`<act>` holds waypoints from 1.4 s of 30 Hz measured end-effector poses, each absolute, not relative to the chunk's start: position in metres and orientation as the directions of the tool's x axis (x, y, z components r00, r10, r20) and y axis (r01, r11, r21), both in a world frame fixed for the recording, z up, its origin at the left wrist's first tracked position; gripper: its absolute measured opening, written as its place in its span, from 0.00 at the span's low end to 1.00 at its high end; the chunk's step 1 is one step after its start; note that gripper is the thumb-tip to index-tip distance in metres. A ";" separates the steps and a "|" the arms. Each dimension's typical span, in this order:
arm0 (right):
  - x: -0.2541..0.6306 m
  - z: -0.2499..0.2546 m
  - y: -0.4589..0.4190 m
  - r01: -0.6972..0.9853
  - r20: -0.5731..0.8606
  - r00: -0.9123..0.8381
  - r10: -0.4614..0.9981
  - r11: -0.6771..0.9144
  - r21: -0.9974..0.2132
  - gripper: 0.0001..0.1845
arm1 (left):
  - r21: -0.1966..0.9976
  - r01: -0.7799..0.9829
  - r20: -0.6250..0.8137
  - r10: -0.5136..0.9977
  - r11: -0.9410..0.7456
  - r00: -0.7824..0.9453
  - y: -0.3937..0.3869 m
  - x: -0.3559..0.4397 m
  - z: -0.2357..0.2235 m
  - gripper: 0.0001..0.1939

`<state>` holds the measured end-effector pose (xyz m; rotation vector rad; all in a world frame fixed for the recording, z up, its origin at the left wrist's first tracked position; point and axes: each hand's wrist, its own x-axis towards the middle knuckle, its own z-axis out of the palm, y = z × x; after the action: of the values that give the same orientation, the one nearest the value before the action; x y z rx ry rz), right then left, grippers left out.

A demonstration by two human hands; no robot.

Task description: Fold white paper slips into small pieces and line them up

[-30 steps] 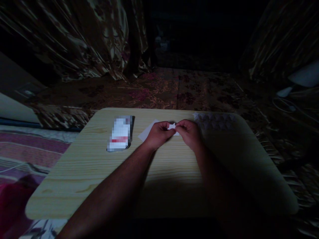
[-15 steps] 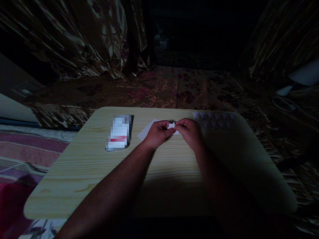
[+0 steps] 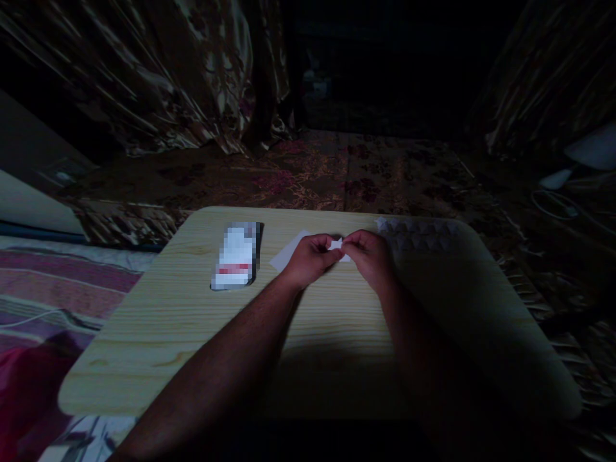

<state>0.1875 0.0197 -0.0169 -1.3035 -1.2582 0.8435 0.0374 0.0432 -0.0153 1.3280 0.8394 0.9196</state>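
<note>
A small white piece of folded paper [image 3: 335, 245] is pinched between both hands above the middle of the table's far half. My left hand [image 3: 310, 258] grips its left side with thumb and fingers. My right hand [image 3: 368, 256] pinches the right side at the fingertips. Partly behind my left hand lies a flat white sheet of paper [image 3: 285, 254], its right part hidden. Right of my right hand, several small folded paper shapes [image 3: 416, 235] stand in two rows, dim in the shadow.
On the left of the light wooden table [image 3: 206, 321] lies a phone-shaped object [image 3: 237, 255], its surface blurred out. A striped bedcover [image 3: 58, 276] is at the left. Beyond the table is a patterned cloth surface [image 3: 312, 170] with curtains [image 3: 192, 77]. A white lamp-like object [image 3: 591, 151] stands far right.
Both hands stay on the folded paper, with only slight finger movement. The whole view has shifted a little.
</note>
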 end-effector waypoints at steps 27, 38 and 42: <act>0.186 -0.017 0.019 0.234 0.231 0.260 0.938 0.171 -0.957 0.07 | 0.989 -0.145 0.083 0.933 -0.033 0.349 0.043 0.042 -0.019 0.17; 0.184 -0.017 0.019 0.194 0.219 0.228 0.949 0.176 -0.965 0.08 | 0.982 -0.186 0.031 0.965 0.019 0.262 0.046 0.041 -0.020 0.15; 0.184 -0.017 0.019 0.185 0.199 0.211 0.957 0.161 -0.969 0.06 | 0.979 -0.203 0.026 0.969 0.026 0.248 0.047 0.041 -0.020 0.14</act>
<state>0.1838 0.0187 -0.0173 -1.2905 -1.2353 0.8223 0.0409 0.0472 -0.0196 1.1664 0.8766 1.1140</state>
